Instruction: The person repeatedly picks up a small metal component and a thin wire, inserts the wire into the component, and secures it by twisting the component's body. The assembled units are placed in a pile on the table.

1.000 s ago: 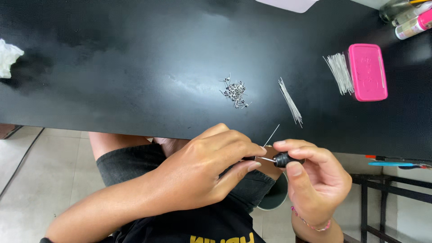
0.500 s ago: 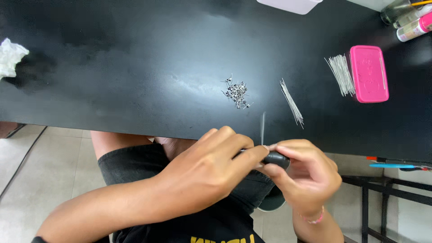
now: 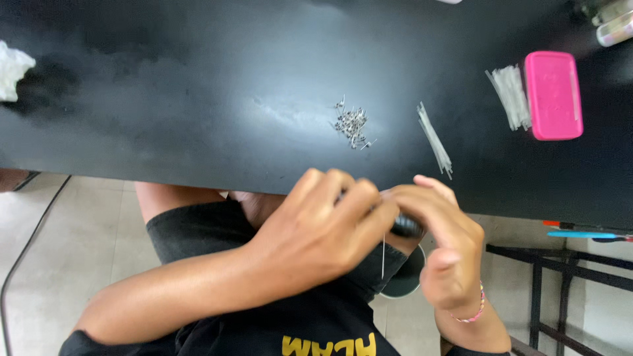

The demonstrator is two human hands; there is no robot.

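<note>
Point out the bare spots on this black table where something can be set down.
The widest bare stretch of the black table runs from the white crumpled wad to the pile of small metal parts. It is crowded on the right: thin pins, white strips and the pink case.

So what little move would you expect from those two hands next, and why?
Probably steadying the thin wire before anything else. It hangs down from between the left hand and right hand, which pinch together around a small dark tool just off the black table edge. The frame is blurred, so this is a guess.
</note>
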